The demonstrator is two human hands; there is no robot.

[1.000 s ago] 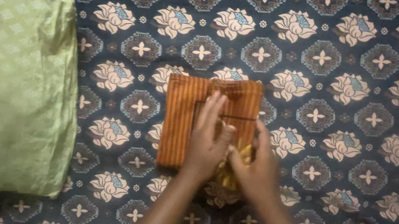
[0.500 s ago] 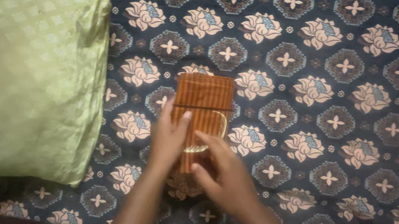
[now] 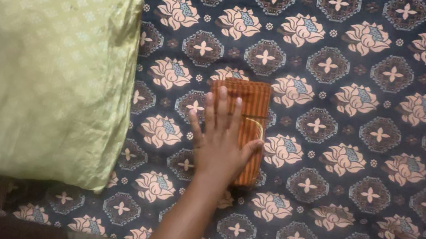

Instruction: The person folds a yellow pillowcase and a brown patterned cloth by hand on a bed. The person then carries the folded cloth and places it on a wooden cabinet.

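Item 1: our left hand (image 3: 220, 144), fingers spread flat, presses the folded orange cloth (image 3: 251, 100) on the bed (image 3: 368, 164), gripping nothing. We judge pressing the fold is the step; next calls for a lift clear.

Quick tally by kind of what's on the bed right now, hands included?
Folded orange cloth: 1
Green pillow: 1
Patterned bedsheet: 1
Hand in view, the left hand, flat on the cloth: 1
Total: 4
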